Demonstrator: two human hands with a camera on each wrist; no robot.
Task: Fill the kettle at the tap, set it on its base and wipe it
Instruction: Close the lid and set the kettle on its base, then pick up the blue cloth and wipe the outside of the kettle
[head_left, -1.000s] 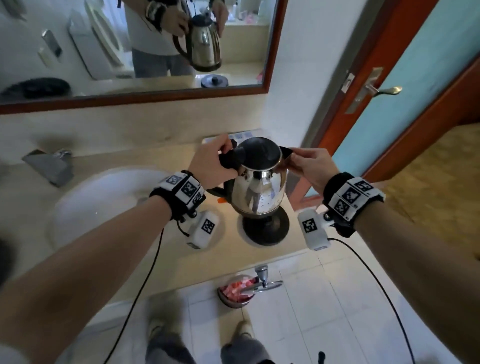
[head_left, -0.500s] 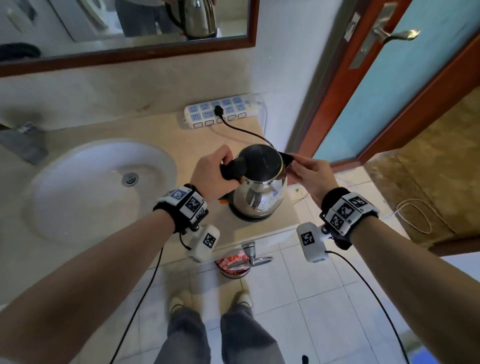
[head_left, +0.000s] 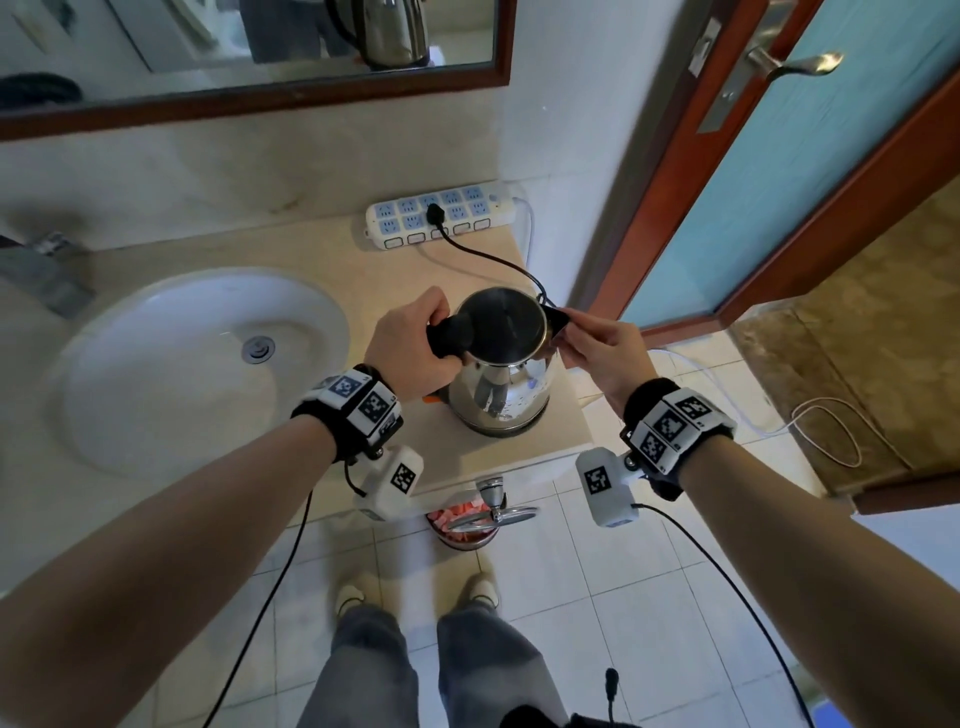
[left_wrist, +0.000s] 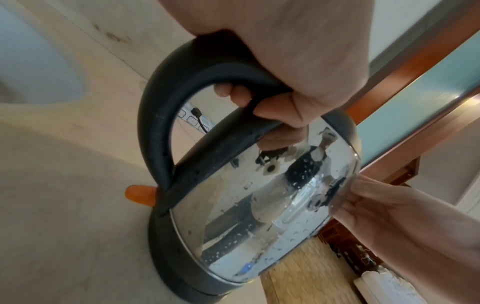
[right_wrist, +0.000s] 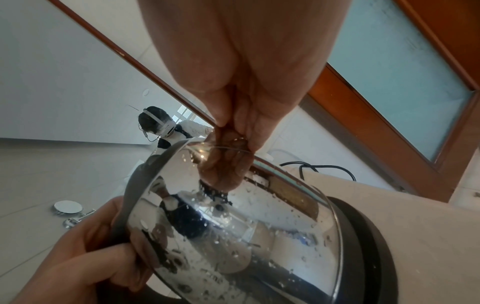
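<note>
On the right end of the beige counter (head_left: 322, 260), the steel kettle (head_left: 501, 395) stands upright on its black base (left_wrist: 182, 273), close to the counter's front edge. The left hand (head_left: 410, 348) is wrapped round the top of the black handle (left_wrist: 161, 127), fingers curled under it with the fingertips (left_wrist: 233, 94) showing through the loop. The right hand (head_left: 602, 353) reaches in from the other side and pinches the spout lip at the kettle's rim between thumb and fingers (right_wrist: 233, 131). Both forearms stretch forward from the bottom corners of the head view, wrists banded with marker cuffs.

Water drops speckle the kettle's shiny wall, and an orange switch (left_wrist: 139, 192) sticks out at the handle's foot. A white sink (head_left: 197, 364) lies to the left, well apart from the kettle. Behind the kettle a white power strip (head_left: 441, 218) rests against the wall, a black cord (head_left: 488, 260) running from it toward the kettle. Below the counter edge sits a small metal bin (head_left: 467, 525) with red contents.

Only the edge of the tap (head_left: 47, 275) shows at the far left. The base is mostly hidden under the kettle in the head view, and whether the kettle sits fully seated on it cannot be told.
</note>
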